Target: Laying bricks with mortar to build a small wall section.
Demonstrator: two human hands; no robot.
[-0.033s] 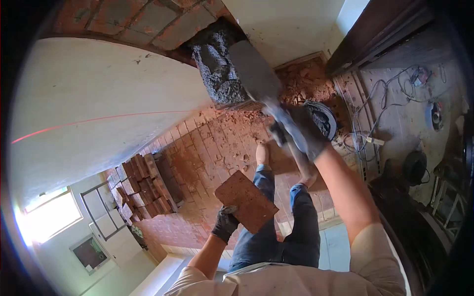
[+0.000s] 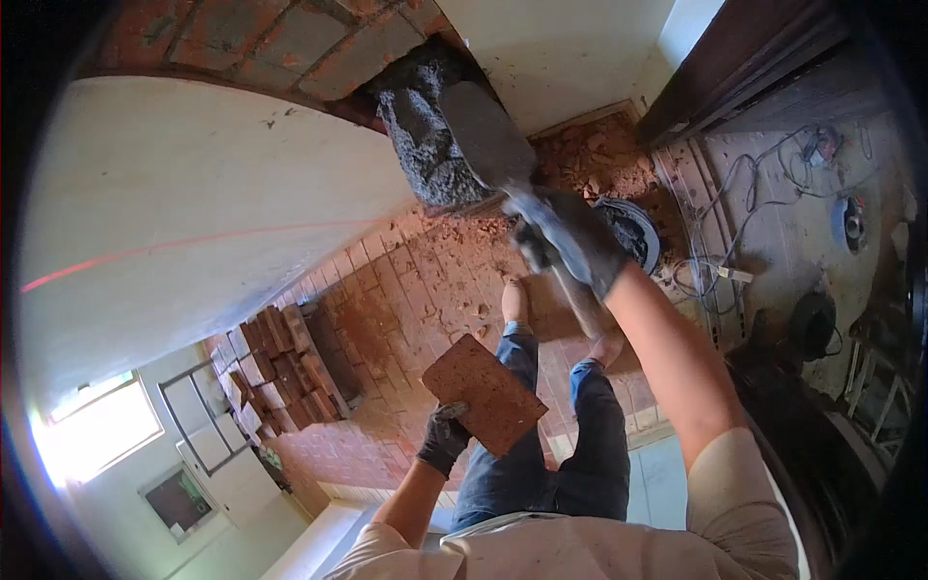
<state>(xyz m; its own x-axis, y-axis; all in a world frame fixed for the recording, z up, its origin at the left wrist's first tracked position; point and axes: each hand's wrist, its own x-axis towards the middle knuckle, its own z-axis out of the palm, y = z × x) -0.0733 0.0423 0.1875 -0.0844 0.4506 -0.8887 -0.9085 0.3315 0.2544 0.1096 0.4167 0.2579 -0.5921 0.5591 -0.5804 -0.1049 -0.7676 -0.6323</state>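
My right hand (image 2: 588, 242), in a dark glove, is closed around a trowel whose wide grey blade (image 2: 485, 133) lies against the right side of the wet mortar (image 2: 418, 140). The trowel's handle (image 2: 578, 302) sticks out below the fist. That grey mortar forms a thick, rough layer on top of a low brick section at the wall's end. Lower down, in front of my legs, my left hand (image 2: 444, 437) grips a flat reddish-brown brick (image 2: 485, 394) by its left edge. Part of the left thumb shows over the brick's face.
A bucket (image 2: 646, 232) of mortar stands right of the trowel hand, beside brick rubble (image 2: 599, 155). Stacked bricks (image 2: 280, 367) sit at the left along the white wall (image 2: 213, 193), which carries a red laser line. Cables (image 2: 744, 193) lie on the floor at right.
My right hand and the trowel have shifted slightly left, along the mortar's right side. The left hand and its brick have barely moved.
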